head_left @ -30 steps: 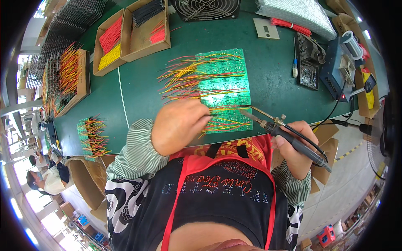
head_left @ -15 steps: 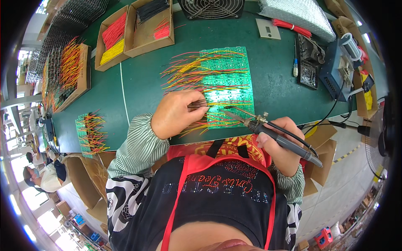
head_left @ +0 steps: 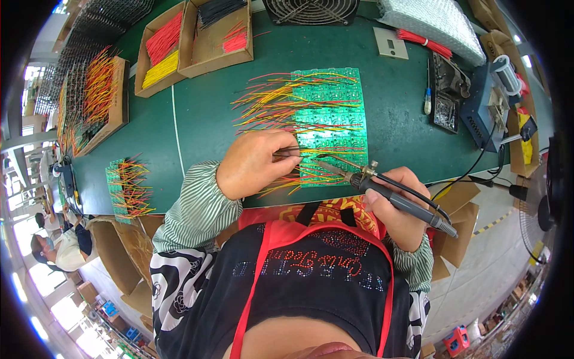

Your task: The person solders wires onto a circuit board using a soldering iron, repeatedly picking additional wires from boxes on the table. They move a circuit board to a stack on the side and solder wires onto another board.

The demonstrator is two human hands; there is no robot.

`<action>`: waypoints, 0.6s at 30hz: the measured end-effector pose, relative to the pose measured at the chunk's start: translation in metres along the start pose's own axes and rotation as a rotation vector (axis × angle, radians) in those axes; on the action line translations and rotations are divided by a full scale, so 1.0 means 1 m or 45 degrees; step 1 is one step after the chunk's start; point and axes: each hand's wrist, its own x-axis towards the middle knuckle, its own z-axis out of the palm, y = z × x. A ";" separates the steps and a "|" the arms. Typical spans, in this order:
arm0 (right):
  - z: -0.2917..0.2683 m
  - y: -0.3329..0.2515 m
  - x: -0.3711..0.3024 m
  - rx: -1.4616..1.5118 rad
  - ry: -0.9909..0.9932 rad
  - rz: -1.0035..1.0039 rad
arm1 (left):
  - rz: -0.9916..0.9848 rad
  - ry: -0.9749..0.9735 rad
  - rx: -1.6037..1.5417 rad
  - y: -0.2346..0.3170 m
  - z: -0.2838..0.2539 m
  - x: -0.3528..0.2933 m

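Tabletop [head_left: 209,113]: one, dark green, a pale line across its left part. Cardboard trays [head_left: 216,64]: two, side by side at the upper left, holding loose leads [head_left: 163,39] in red, yellow and black. Circuit-board sheet [head_left: 335,93]: one, green, flat on the tabletop in front of the person, with several rows of wires [head_left: 266,102] running out past its left edge. Second sheet [head_left: 113,191]: similarly wired, at the tabletop's near left edge. Blue unit [head_left: 476,116]: boxy, far right, a reel [head_left: 506,78] beside its top. Left hand [head_left: 254,164]: at the first sheet's left edge, grip pinched together on wires. Right hand [head_left: 397,222]: just off the tabletop's near edge, grip clamped around the grey handle of a soldering iron [head_left: 412,208]. The iron slants up-left, its tip over the first sheet near the left fingertips; contact cannot be told. Slim tool [head_left: 427,103]: blue and white handle, lying beside the black tray [head_left: 446,93].
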 end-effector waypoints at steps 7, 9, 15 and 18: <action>-0.001 0.001 0.000 -0.003 0.018 -0.053 | -0.053 -0.001 -0.085 -0.001 0.001 0.001; -0.001 0.000 0.001 -0.014 0.006 -0.017 | -0.047 0.004 -0.085 0.000 0.000 0.001; 0.002 0.003 0.003 -0.007 -0.004 -0.023 | 0.004 0.007 -0.038 -0.001 0.000 0.001; 0.002 0.004 0.004 -0.017 -0.021 -0.021 | -0.007 0.006 -0.046 0.000 0.000 0.001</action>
